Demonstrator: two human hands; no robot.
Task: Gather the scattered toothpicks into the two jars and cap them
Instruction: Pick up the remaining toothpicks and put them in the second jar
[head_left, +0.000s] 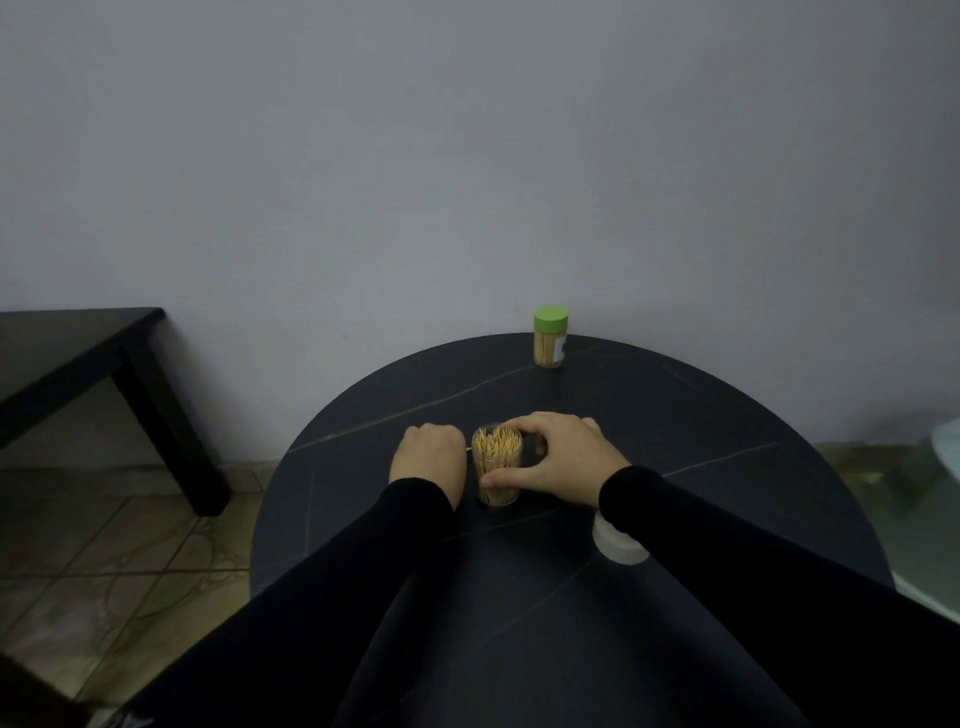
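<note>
Here the right hand (558, 457) is curled round the open jar (497, 465), thumb across its near wall and fingers wrapped over the far side, gripping it. The jar stands upright on the dark round bench (675, 426), its long axis vertical and its uncapped mouth pointing up, packed with toothpicks (497, 444) standing on end. Just left of the jar, the left hand (430, 460) is closed in a fist with its knuckles toward the wall; whether it holds anything cannot be told. Between the two hands the jar sits touching the right one and just beside the left. Well beyond the right hand, at the bench's far edge, a second jar (549, 338) stands upright with its green cap on. Under the right forearm lies a white cap (618, 545), partly hidden by the black sleeve (727, 530).
</note>
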